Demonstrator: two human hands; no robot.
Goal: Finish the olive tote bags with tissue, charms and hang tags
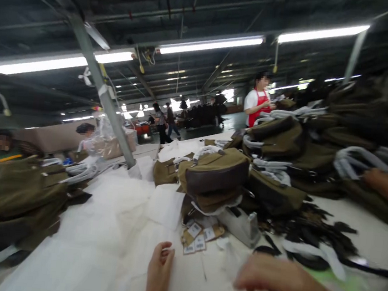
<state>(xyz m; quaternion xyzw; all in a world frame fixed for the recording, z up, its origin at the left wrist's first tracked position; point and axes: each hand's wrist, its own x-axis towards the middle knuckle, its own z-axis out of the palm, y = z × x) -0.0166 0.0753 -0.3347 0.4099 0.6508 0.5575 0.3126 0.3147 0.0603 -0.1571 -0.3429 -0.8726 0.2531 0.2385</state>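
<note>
My left hand [161, 266] is over the white table [186, 277], its fingers loosely bent with nothing visible in them. Close beyond it lies a small bunch of tags [195, 242] with barcode labels. Motion smears my right hand [283, 282] at the lower right; its fingers reach leftward, and whether they hold anything is unclear. A pale, shiny patch shows beneath it. Past the tags, an olive bag [217, 168] with a dark brown panel and white-wrapped handles rests beside a grey metal object [241, 225].
White sheets [115, 211] cover the left-centre. Olive bags [27, 189] pile up at left, with more bags [277, 140] at right. Dark scraps [323, 226] lie near my right hand. Another person's hand [387, 182] touches a bag. A slanted post [101, 91] rises at the table.
</note>
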